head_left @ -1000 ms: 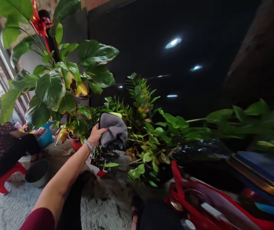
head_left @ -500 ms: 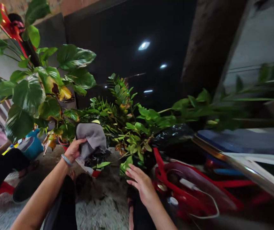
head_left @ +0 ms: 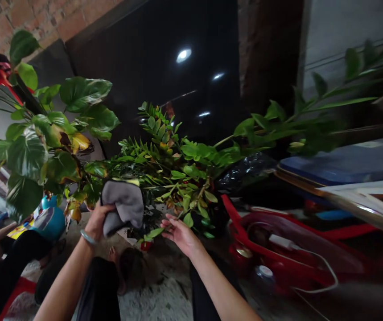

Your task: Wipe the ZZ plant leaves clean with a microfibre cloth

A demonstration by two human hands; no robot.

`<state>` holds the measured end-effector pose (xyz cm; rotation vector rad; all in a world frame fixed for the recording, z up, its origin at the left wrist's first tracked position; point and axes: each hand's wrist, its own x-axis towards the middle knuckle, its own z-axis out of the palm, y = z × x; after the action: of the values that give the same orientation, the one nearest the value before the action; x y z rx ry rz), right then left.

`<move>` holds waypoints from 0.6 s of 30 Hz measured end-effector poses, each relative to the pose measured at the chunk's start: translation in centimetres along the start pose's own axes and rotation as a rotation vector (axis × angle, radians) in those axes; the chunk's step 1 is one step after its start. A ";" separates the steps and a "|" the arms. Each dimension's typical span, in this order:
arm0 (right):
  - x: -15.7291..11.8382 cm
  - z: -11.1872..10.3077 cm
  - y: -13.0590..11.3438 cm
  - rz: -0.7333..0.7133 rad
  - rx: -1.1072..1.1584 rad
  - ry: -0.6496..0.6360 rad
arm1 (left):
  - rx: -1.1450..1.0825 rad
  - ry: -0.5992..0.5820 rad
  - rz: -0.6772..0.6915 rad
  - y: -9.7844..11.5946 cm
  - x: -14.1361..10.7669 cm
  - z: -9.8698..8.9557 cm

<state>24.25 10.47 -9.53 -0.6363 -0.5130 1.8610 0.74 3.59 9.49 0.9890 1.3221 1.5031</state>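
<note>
My left hand (head_left: 96, 224), with a bracelet on its wrist, is closed on a folded grey cloth (head_left: 124, 205) in front of the plants. My right hand (head_left: 179, 234) is at the lower front of a green leafy plant (head_left: 191, 178). Its thumb and fingers are pinched at a thin leafy stem, and a green leaf (head_left: 155, 232) pokes out to the left of the fingertips. Part of the stem is hidden by the fingers.
A broad-leaved plant (head_left: 27, 151) with some yellowed leaves rises at left. A person in dark trousers (head_left: 24, 254) sits beyond it, by a blue container (head_left: 52, 223). At right are a red basket-like container (head_left: 298, 263) with a white cable and a blue-topped table (head_left: 352, 160).
My right hand has moved left and its spread fingers have closed at the leafy stem. The left hand still holds the cloth. The view has turned slightly.
</note>
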 end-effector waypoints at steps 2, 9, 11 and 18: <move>-0.4 -0.1 0.1 -0.002 -0.002 0.013 | -0.097 0.079 0.052 2.0 1.5 0.0; -2.0 -0.5 0.5 -0.005 -0.164 0.076 | -0.060 0.078 -0.262 -5.4 -0.7 -0.5; -2.3 -0.8 0.5 0.024 -0.270 0.140 | -0.063 -0.001 -0.301 -6.6 -2.5 -1.1; -3.1 -0.5 0.0 0.049 -0.435 0.273 | -0.340 0.170 -0.123 0.3 0.3 -0.9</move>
<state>25.55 7.59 -9.34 -1.1827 -0.7314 1.6808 -0.19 3.59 9.65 0.5642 1.1676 1.6753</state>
